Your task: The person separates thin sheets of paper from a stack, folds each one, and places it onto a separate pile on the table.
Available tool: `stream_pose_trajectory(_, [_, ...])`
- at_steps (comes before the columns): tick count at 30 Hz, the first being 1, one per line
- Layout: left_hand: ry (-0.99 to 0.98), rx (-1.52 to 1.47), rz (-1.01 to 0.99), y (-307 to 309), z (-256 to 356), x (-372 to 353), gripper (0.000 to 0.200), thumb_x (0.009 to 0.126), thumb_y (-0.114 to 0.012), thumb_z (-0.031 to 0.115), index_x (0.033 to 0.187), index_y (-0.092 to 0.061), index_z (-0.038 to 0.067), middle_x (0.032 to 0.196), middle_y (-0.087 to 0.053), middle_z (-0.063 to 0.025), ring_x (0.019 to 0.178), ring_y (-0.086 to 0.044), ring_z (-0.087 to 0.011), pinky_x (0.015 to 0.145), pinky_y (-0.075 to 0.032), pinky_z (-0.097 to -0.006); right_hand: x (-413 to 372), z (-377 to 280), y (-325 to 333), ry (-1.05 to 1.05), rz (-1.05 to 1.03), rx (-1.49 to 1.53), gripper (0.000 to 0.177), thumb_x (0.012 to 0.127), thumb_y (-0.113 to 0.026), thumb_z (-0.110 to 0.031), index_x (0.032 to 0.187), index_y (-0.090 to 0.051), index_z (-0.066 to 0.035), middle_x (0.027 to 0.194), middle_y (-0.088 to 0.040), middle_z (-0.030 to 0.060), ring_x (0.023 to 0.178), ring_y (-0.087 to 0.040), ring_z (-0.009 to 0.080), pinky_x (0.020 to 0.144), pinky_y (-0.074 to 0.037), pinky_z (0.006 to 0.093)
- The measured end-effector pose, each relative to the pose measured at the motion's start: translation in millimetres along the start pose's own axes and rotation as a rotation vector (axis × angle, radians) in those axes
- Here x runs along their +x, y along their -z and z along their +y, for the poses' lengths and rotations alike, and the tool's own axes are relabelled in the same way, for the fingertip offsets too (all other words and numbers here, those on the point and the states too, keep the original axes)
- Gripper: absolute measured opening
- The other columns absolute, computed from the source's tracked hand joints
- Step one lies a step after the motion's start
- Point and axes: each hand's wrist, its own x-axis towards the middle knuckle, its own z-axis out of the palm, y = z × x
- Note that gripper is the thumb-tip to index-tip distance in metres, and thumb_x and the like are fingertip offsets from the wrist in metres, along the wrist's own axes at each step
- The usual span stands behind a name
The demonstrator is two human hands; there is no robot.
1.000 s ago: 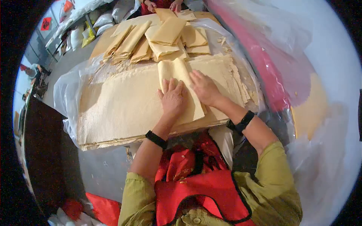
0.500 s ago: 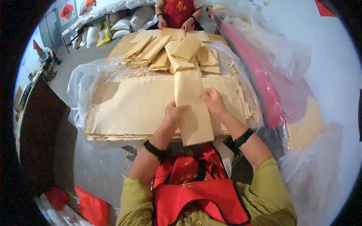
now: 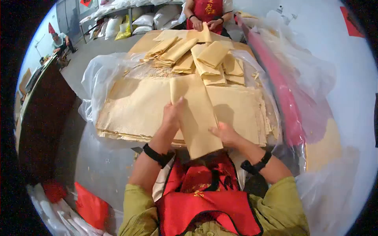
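A long folded tan sheet [image 3: 195, 118] lies tilted over the near edge of a wide stack of flat tan sheets [image 3: 136, 106]. My left hand [image 3: 173, 114] grips its left edge, thumb on top. At its lower right edge, my right hand [image 3: 226, 133] holds it between thumb and fingers. Beyond the stack, several folded tan bundles [image 3: 212, 54] are piled on one another, with broken flakes around them.
Across the table [image 3: 143, 42], a co-worker in a red apron [image 3: 208, 11] handles another tan sheet. Clear plastic [image 3: 94, 82] drapes the left side. A pink plastic-covered strip [image 3: 281, 90] runs along the right. Another person [image 3: 62, 42] sits far left.
The folded sheet has tilted, its top now further left. My left hand has moved up its left edge, and my right hand has moved down the right edge and closed on it. The view has shifted.
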Motion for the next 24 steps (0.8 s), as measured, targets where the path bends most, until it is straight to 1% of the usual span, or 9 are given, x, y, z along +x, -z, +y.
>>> stream_pose_trajectory(2, [-0.005,-0.009,-0.02,3.5,7.8,9.8,0.021,0.081,-0.056,0.022,0.087,-0.054,0.002,0.071,-0.055,-0.0043,0.058,-0.054,-0.0131,0.049,-0.045,-0.0262,8.2,-8.1,3.3,-0.086,-0.002,-0.114,0.031,0.08,-0.056,-0.03,0.086,-0.056,0.0,0.071,-0.056,0.0022,0.067,-0.049,0.0113,0.059,-0.042,0.0283])
stream_pose_trajectory(4, [-0.005,-0.018,-0.05,4.3,19.2,10.4,0.025,0.081,-0.056,0.024,0.09,-0.054,0.001,0.075,-0.056,-0.0052,0.063,-0.055,-0.0137,0.053,-0.046,-0.0264,20.5,-52.3,6.3,0.079,0.153,-0.124,0.028,0.08,-0.055,-0.029,0.081,-0.056,-0.001,0.065,-0.053,0.0029,0.063,-0.047,0.0119,0.056,-0.041,0.0304])
stream_pose_trajectory(5, [-0.006,-0.026,-0.064,2.3,25.9,5.0,0.026,0.081,-0.057,0.025,0.092,-0.053,0.001,0.078,-0.057,-0.0059,0.065,-0.056,-0.0141,0.055,-0.046,-0.0264,44.0,-62.0,20.2,0.006,0.171,-0.285,0.024,0.081,-0.052,-0.026,0.076,-0.054,-0.002,0.063,-0.051,0.0022,0.063,-0.047,0.012,0.055,-0.04,0.0317])
stream_pose_trajectory(8, [-0.016,0.074,-0.095,16.2,37.4,-24.0,0.027,0.084,-0.052,0.025,0.098,-0.054,0.003,0.089,-0.059,-0.0078,0.077,-0.058,-0.0168,0.067,-0.047,-0.0287,136.2,-77.7,62.4,0.429,0.318,-0.193,0.024,0.085,-0.045,-0.027,0.085,-0.052,-0.004,0.077,-0.057,0.0085,0.068,-0.053,0.0167,0.059,-0.045,0.0322])
stream_pose_trajectory(10, [-0.008,0.145,-0.069,37.6,36.7,-40.9,0.029,0.085,-0.05,0.023,0.105,-0.054,0.002,0.097,-0.059,-0.0108,0.084,-0.059,-0.0189,0.071,-0.048,-0.0295,130.8,-133.3,59.9,0.198,0.226,0.478,0.028,0.085,-0.05,-0.029,0.097,-0.049,-0.004,0.083,-0.057,0.0064,0.071,-0.056,0.0139,0.061,-0.048,0.0291])
stream_pose_trajectory(13, [-0.153,0.31,0.067,83.8,34.0,-70.2,0.027,0.085,-0.052,0.02,0.104,-0.054,0.002,0.097,-0.06,-0.0109,0.083,-0.059,-0.0184,0.07,-0.048,-0.0291,119.9,-109.8,62.7,-0.033,0.202,0.319,0.036,0.085,-0.049,-0.032,0.105,-0.045,-0.003,0.09,-0.058,0.0116,0.077,-0.059,0.0199,0.065,-0.05,0.0334])
stream_pose_trajectory(17, [-0.338,0.308,0.379,150.5,32.0,-87.9,0.025,0.083,-0.053,0.017,0.103,-0.055,0.001,0.095,-0.06,-0.0097,0.083,-0.059,-0.0185,0.07,-0.048,-0.0294,78.4,-30.9,55.7,-0.074,0.153,0.069,0.039,0.084,-0.049,-0.025,0.116,-0.042,-0.004,0.09,-0.059,0.0166,0.074,-0.061,0.0259,0.063,-0.049,0.0333])
stream_pose_trajectory(19, [-0.327,0.19,0.478,185.2,37.2,-91.9,0.024,0.083,-0.054,0.016,0.102,-0.054,0.0,0.094,-0.06,-0.0092,0.085,-0.058,-0.0182,0.071,-0.048,-0.0303,58.0,9.4,57.4,0.276,0.194,-0.578,0.035,0.081,-0.052,-0.018,0.111,-0.046,-0.001,0.092,-0.058,0.0168,0.077,-0.06,0.0266,0.068,-0.047,0.0332])
stream_pose_trajectory(24, [-0.325,-0.057,0.629,199.0,59.2,-95.7,0.023,0.082,-0.052,0.007,0.104,-0.049,-0.001,0.088,-0.057,-0.0065,0.085,-0.055,-0.0143,0.067,-0.045,-0.0258,25.8,-6.7,27.9,0.46,0.222,-0.798,0.03,0.077,-0.054,-0.014,0.103,-0.052,0.001,0.097,-0.057,0.0161,0.087,-0.057,0.0273,0.077,-0.045,0.0323])
